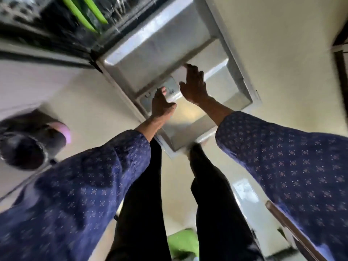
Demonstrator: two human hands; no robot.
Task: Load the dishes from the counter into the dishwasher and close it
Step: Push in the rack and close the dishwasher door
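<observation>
The dishwasher door (156, 46) lies open and flat, its steel inner face showing. My left hand (162, 104) reaches down to the detergent compartment (169, 87) on the door, fingers extended and touching it. My right hand (194, 83) hovers spread over the door just right of that compartment, holding nothing. At the top left the lower rack (62, 25) holds green plates (82, 14), blurred by motion.
Cream floor tiles (273, 53) surround the door. My legs in black trousers (212, 194) stand at the door's near edge. A dark bag-like object (28, 144) sits left on a pale cabinet front. A green item (183, 243) lies on the floor at the bottom.
</observation>
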